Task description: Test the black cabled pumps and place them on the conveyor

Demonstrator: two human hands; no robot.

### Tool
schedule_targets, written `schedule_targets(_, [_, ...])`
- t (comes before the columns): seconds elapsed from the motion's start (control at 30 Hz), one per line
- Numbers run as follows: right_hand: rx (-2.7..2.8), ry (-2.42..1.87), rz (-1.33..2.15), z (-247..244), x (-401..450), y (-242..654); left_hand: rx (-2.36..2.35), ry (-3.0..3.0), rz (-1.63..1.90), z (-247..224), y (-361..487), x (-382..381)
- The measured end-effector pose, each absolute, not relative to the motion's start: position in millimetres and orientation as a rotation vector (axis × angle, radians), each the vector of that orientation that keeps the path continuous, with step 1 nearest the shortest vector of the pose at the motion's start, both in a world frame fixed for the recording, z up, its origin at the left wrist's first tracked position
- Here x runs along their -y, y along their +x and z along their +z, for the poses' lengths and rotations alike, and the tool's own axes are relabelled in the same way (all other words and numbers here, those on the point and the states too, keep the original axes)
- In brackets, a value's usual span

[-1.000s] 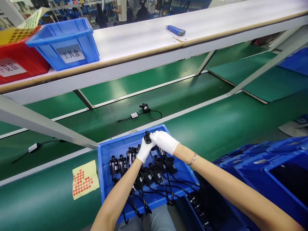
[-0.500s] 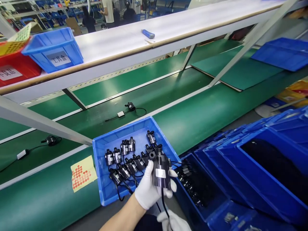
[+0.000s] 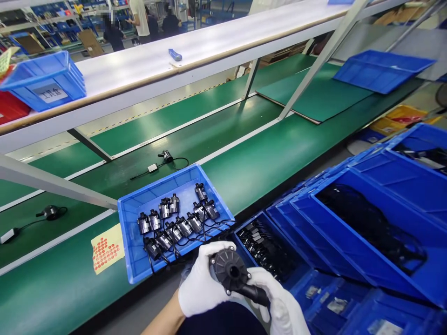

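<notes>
A small black water pump [image 3: 230, 270] faces me with its round ribbed end and centre port. White-gloved, my left hand [image 3: 204, 284] wraps around the pump's left side. My right hand [image 3: 279, 298], in a white glove too, closes on the pump's side spout at the lower right. Just beyond my hands, a blue bin [image 3: 125, 242] holds several similar black pumps [image 3: 183, 225] with pale labels and black cables. The cable of the held pump is hidden.
A yellow sheet with red dots [image 3: 106, 249] lies left of the bin on the green surface. Pumps with cables [image 3: 166, 156] rest on the conveyor behind. Stacked blue bins [image 3: 349, 209] stand at right. A blue cutter [image 3: 175, 55] lies on the white shelf.
The pump has been turned from upright, label showing, to its round end facing me, and moved lower. My right hand has risen from the cable to the spout. The camera view has shifted right.
</notes>
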State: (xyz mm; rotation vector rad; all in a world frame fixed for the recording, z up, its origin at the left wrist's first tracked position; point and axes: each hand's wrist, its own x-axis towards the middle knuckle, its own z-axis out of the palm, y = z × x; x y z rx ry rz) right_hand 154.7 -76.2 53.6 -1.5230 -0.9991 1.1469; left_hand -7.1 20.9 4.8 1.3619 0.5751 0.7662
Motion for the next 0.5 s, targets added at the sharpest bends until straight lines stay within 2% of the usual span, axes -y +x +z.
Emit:
schedule_targets(0.17, [1.188, -1.419, 1.190, 51, 83, 171, -0.628, 1.331, 0.725, 8, -1, -14])
schedule_targets(0.5, [1.147, -1.584, 0.925, 33, 89, 191, -0.877, 1.469, 0.708, 40, 20, -6])
